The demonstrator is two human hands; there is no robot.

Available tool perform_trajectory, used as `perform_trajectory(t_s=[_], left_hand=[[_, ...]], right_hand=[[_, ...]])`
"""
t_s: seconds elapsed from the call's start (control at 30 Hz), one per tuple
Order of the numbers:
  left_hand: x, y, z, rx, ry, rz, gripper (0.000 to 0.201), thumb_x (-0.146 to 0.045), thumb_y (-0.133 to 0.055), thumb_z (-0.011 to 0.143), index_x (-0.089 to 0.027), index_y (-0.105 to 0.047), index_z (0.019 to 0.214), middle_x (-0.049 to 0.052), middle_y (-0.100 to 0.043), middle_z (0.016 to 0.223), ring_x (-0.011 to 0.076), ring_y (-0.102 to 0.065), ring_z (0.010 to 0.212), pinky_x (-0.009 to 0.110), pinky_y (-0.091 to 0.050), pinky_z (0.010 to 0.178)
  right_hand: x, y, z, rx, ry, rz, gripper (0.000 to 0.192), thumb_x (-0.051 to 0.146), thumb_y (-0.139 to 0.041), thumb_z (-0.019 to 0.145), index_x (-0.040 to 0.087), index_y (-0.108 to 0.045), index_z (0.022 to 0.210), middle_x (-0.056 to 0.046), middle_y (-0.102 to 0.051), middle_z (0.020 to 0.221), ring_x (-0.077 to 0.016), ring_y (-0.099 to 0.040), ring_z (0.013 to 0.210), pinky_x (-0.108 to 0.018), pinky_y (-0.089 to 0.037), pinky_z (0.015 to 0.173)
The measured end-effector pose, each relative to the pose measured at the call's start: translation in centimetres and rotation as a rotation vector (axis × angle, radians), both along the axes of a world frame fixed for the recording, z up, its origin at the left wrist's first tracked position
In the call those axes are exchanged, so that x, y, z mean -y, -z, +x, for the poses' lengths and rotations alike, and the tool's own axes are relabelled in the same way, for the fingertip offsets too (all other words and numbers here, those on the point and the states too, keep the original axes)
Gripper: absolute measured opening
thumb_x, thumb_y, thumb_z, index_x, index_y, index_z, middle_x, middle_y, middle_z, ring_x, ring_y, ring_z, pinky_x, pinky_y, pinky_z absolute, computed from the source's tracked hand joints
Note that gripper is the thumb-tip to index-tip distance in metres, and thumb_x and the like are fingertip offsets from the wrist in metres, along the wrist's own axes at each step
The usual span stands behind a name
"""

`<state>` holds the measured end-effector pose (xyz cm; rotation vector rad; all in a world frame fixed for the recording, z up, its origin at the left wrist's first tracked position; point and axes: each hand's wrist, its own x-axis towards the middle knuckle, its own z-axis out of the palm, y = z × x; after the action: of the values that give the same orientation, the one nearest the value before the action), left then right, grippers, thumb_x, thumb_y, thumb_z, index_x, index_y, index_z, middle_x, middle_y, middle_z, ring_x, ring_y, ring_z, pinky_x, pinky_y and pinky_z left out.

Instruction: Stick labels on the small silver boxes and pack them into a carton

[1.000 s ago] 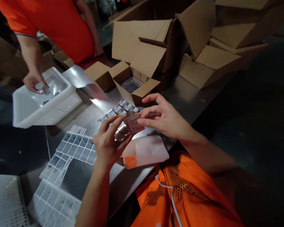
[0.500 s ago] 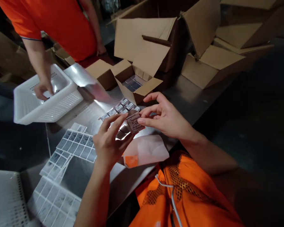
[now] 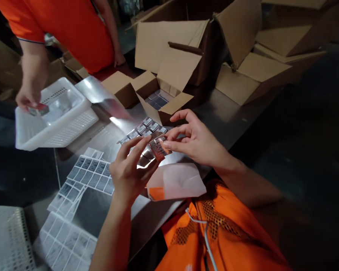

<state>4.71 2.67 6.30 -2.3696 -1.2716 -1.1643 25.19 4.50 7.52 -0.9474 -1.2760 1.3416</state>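
In the head view, an open carton (image 3: pixel 169 109) is standing on the metal table (image 3: pixel 226 113), with dark small packs lying inside it. On the wearer's side of that carton, the left hand (image 3: pixel 131 163) is grasping a small printed box (image 3: pixel 158 148) between thumb and fingers, holding it tilted just above the table. The right hand (image 3: pixel 193 141) is reaching in near the carton's front edge, its thumb touching the printed face near the right edge and its index finger arching free; whether it is also gripping the box, I cannot tell. Rows of small boxes (image 3: pixel 142 130) are lying between the carton and the left hand, partly hidden by its fingers. A pale sheet (image 3: pixel 183 178) with an orange corner is lying farther from the carton, below the held box. Label sheets (image 3: pixel 94 175) are overlapping to the carton's left and nearer the wearer. Farther left of the carton, a white basket (image 3: pixel 70 131) is standing, and a co-worker's hand (image 3: pixel 29 98) is holding a small pack over it. Larger cartons (image 3: pixel 169 41) are standing open behind the carton.
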Motion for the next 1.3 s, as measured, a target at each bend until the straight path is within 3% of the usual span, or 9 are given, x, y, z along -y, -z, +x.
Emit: perform_trajectory(t_s=[0.3, 0.5, 0.57, 0.67, 0.73, 0.83, 1.1, 1.2, 1.3], left_hand=[[0.3, 0.2, -0.1, 0.006, -0.009, -0.017, 0.055, -0.034, -0.085, 0.076, -0.024, -0.066, 0.126, 0.007, -0.072, 0.114, 0.0171, -0.071, 0.082, 0.025, -0.054, 0.066], [-0.2, 0.0, -0.3, 0.097, -0.187, -0.126, 0.052, -0.042, -0.084, 0.075, -0.020, -0.069, 0.119, 0.007, -0.073, 0.106, 0.0186, -0.068, 0.082, 0.029, -0.052, 0.068], [-0.6, -0.1, -0.6, 0.150, -0.287, -0.132, 0.051, -0.043, -0.085, 0.073, -0.020, -0.070, 0.116, 0.005, -0.073, 0.101, 0.0176, -0.066, 0.079, 0.029, -0.050, 0.067], [-1.2, -0.1, -1.3, 0.221, -0.365, -0.128, 0.052, -0.043, -0.087, 0.070, -0.019, -0.071, 0.113, 0.004, -0.073, 0.098, 0.0157, -0.064, 0.076, 0.026, -0.044, 0.060], [-1.5, -0.1, -1.6, 0.263, -0.380, -0.118, 0.053, -0.043, -0.087, 0.069, -0.019, -0.071, 0.113, 0.004, -0.074, 0.098, 0.0161, -0.065, 0.078, 0.024, -0.041, 0.056], [-1.7, -0.2, -1.9, 0.299, -0.398, -0.113, 0.051, -0.042, -0.086, 0.070, -0.019, -0.071, 0.113, 0.004, -0.074, 0.099, 0.0169, -0.068, 0.083, 0.023, -0.040, 0.055], [-1.8, -0.1, -1.7, 0.417, -0.420, -0.107, 0.046, -0.038, -0.086, 0.069, -0.019, -0.071, 0.108, 0.003, -0.072, 0.096, 0.0135, -0.064, 0.077, 0.022, -0.042, 0.058], [-1.7, -0.1, -1.4, 0.480, -0.425, -0.110, 0.049, -0.040, -0.086, 0.067, -0.019, -0.070, 0.107, 0.002, -0.070, 0.097, 0.0083, -0.056, 0.063, 0.021, -0.036, 0.050], [-1.9, 0.1, -1.2, 0.497, -0.434, -0.118, 0.050, -0.038, -0.087, 0.065, -0.018, -0.069, 0.107, 0.002, -0.068, 0.098, 0.0056, -0.049, 0.057, 0.020, -0.033, 0.047]], right_hand=[[0.2, 0.2, -0.6, 0.106, 0.082, 0.104, 0.051, 0.018, -0.077, 0.073, 0.026, -0.045, 0.112, 0.007, -0.064, 0.070, -0.0188, -0.072, 0.083, -0.029, -0.061, 0.068], [0.4, 1.3, -0.9, 0.380, 0.459, 0.455, 0.051, 0.021, -0.086, 0.071, 0.024, -0.053, 0.110, -0.001, -0.063, 0.099, -0.0170, -0.066, 0.087, -0.031, -0.061, 0.076], [1.3, 1.6, -1.1, 0.488, 0.387, 0.643, 0.042, 0.027, -0.085, 0.076, 0.024, -0.056, 0.108, -0.003, -0.064, 0.103, -0.0194, -0.064, 0.093, -0.036, -0.059, 0.084], [2.5, 2.3, -1.9, 0.609, 0.021, 0.859, 0.037, 0.036, -0.080, 0.083, 0.021, -0.060, 0.110, -0.007, -0.067, 0.105, -0.0254, -0.062, 0.105, -0.043, -0.053, 0.096], [2.9, 3.0, -2.7, 0.607, -0.132, 0.826, 0.036, 0.032, -0.079, 0.085, 0.019, -0.061, 0.113, -0.009, -0.067, 0.109, -0.0254, -0.061, 0.107, -0.042, -0.052, 0.096], [2.8, 3.7, -3.8, 0.484, -0.200, 0.589, 0.030, 0.020, -0.077, 0.084, 0.019, -0.064, 0.111, -0.005, -0.068, 0.103, -0.0183, -0.065, 0.093, -0.032, -0.055, 0.086], [1.9, 3.4, -4.5, 0.377, -0.084, 0.217, 0.038, 0.012, -0.089, 0.065, 0.020, -0.073, 0.099, 0.002, -0.070, 0.082, -0.0125, -0.065, 0.071, -0.023, -0.053, 0.067], [1.8, 3.5, -4.5, 0.393, -0.071, 0.198, 0.028, 0.011, -0.090, 0.063, 0.019, -0.077, 0.086, 0.001, -0.072, 0.077, -0.0126, -0.065, 0.068, -0.023, -0.051, 0.063], [2.0, 4.0, -4.5, 0.407, 0.004, 0.329, 0.014, 0.011, -0.084, 0.073, 0.019, -0.076, 0.080, 0.000, -0.076, 0.079, -0.0137, -0.068, 0.070, -0.024, -0.051, 0.068]])
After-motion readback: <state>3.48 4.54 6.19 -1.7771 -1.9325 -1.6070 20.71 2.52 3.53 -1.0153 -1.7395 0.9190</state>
